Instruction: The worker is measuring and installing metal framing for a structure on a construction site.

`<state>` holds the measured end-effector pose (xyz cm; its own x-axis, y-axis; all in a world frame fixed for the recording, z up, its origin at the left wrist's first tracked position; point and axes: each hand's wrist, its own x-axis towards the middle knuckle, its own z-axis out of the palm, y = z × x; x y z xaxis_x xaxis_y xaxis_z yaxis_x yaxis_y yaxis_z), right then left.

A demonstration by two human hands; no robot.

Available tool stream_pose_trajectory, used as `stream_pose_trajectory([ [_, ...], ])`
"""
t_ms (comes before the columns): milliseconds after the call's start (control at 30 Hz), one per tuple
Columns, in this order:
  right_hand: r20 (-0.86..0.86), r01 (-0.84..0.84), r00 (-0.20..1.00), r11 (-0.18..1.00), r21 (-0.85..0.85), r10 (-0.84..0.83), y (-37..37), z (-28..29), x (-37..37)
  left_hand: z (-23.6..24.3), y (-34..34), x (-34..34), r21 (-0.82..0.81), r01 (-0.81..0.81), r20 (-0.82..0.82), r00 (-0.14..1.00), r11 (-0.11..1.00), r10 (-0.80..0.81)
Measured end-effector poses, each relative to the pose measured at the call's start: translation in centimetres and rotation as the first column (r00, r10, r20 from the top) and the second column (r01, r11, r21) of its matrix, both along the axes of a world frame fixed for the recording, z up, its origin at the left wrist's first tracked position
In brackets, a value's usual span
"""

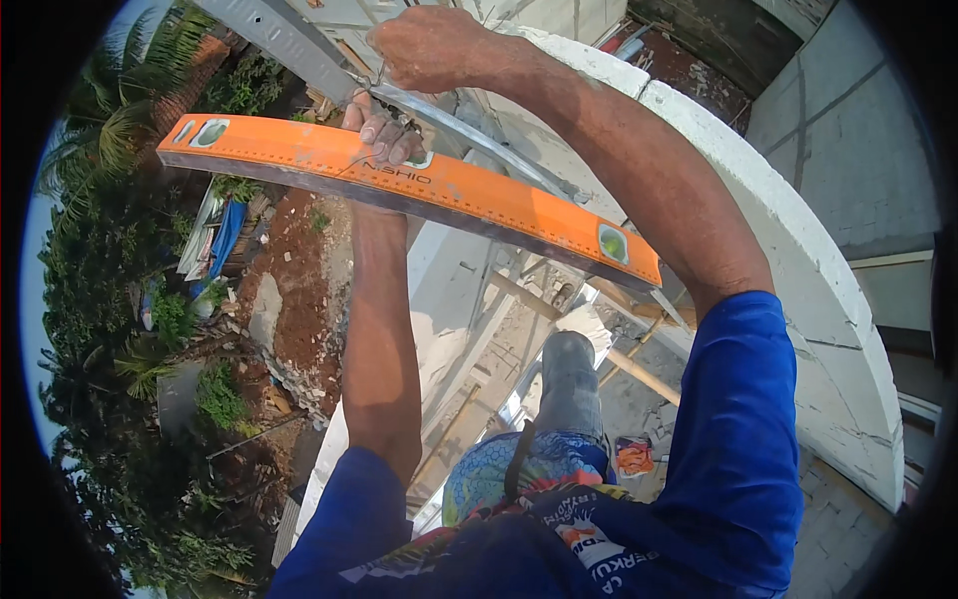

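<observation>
An orange spirit level (499, 195) slants across the middle of the head view, its right end lower in the picture. My left hand (387, 138) is closed round it, fingers over its top edge beside the middle vial. Beyond it, my right hand (427, 50) is a closed fist next to a grey slotted metal channel (289, 50). Whatever that fist may hold is hidden. Thin wire (375, 76) shows just below the fist, close to the channel.
A pale wall top (788, 220) curves round on the right, under my right arm. Wooden poles (639, 374) cross the opening far below, near my leg (569, 384). To the left, the ground drops to red soil (299, 329), a blue tarp (228, 238) and dense trees (110, 399).
</observation>
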<state>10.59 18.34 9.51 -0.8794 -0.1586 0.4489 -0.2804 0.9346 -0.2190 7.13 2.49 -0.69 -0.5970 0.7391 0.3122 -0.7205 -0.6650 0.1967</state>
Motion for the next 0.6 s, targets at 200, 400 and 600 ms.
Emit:
stream_pose_trajectory([
  [200,0.101,-0.008,0.995,0.998,-0.056,0.014,0.3,-0.2,0.4,0.0,-0.6,-0.4,-0.027,0.057,-0.286,0.956,0.998,-0.063],
  [400,0.385,-0.115,0.904,0.974,-0.197,0.185,0.2,1.8,-0.5,0.8,-1.6,-0.4,-0.220,-0.146,-0.304,0.950,0.964,0.075],
  [600,0.507,-0.111,0.800,0.909,-0.402,0.321,1.7,2.3,-0.3,3.3,-0.9,0.7,-0.618,-0.279,-0.135,0.959,0.735,0.250],
])
